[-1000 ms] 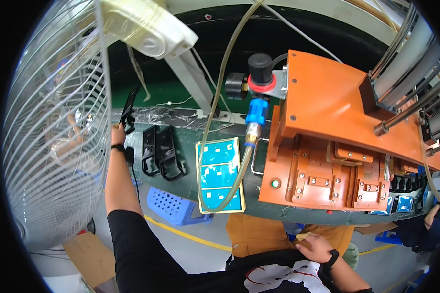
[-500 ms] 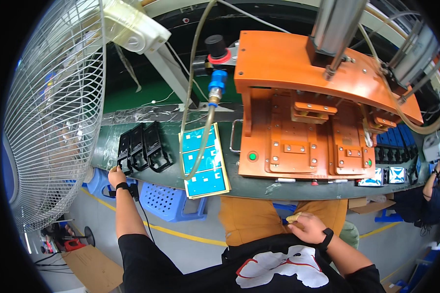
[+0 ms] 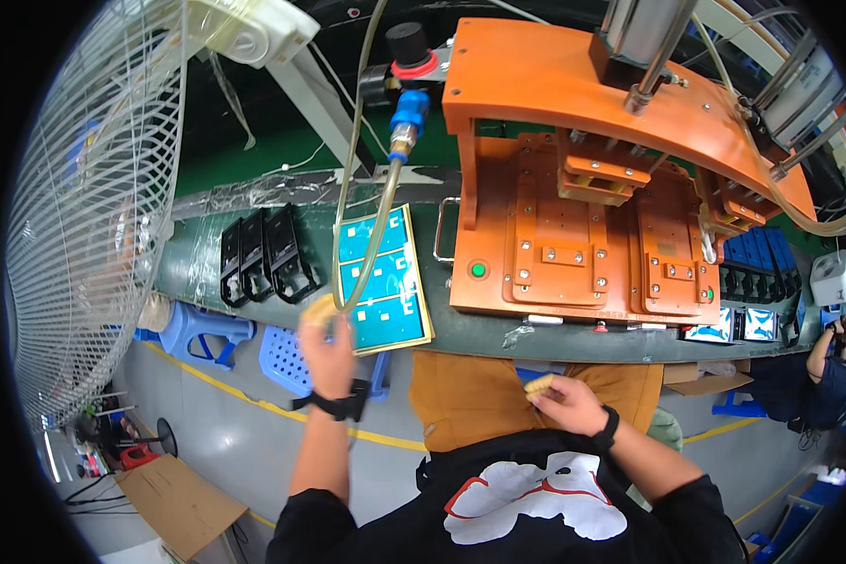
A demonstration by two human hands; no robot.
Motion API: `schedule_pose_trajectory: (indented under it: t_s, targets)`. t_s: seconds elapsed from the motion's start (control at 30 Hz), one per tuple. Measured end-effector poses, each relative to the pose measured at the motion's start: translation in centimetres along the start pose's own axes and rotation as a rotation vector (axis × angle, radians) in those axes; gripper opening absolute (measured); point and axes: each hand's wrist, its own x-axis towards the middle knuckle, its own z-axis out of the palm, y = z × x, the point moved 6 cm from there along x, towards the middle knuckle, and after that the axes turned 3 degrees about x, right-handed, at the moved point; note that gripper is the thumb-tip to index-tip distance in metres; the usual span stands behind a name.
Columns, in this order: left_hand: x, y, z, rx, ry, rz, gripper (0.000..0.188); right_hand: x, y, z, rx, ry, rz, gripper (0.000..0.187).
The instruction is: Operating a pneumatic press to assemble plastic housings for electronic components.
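My left hand [image 3: 329, 352], smeared by motion, is at the near left corner of a stack of blue sheets [image 3: 383, 318] with small pale cut-outs and yellowish edges. A yellow covering shows on its fingers, and whether it holds anything is unclear. Left of the sheets, three black plastic frames [image 3: 285, 254] lie side by side on the green bench. My right hand [image 3: 570, 404] is over my lap with its fingers closed together. Yellow coverings [image 3: 539, 384] are at its fingertips; anything inside the fingers is hidden.
An orange press [image 3: 573, 282] with metal cylinders stands on the bench [image 3: 479, 343]. A clear hose [image 3: 382, 226] hangs over the sheets. A large wire fan [image 3: 103, 207] is at the left. Blue-and-black parts [image 3: 759, 268] lie right of the press; another person [image 3: 808, 381] sits beyond.
My left hand has left the black frames and moved right to the sheets. My right hand stays over my lap. The view has shifted slightly, so the bench sits higher.
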Motion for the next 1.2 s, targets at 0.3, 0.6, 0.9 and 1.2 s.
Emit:
schedule_pose_trajectory:
  t_s: [0.3,0.6,0.9,1.2]
  targets:
    - [-2.8,6.7,7.6,0.355,-0.291,0.010,0.064,10.2,-2.7,6.5,0.200,-0.278,0.000,0.025]
    - [-4.5,7.0,6.9,0.267,-0.336,0.098,0.056,14.9,-3.1,11.6,0.463,-0.183,0.323,0.033]
    - [-4.4,6.6,6.5,0.130,-0.324,-0.044,0.043,16.0,-3.6,11.3,0.491,-0.155,0.362,0.034]
    - [-3.8,6.5,6.4,0.109,-0.387,-0.114,0.037,16.3,-4.1,11.0,0.483,-0.202,0.393,0.032]
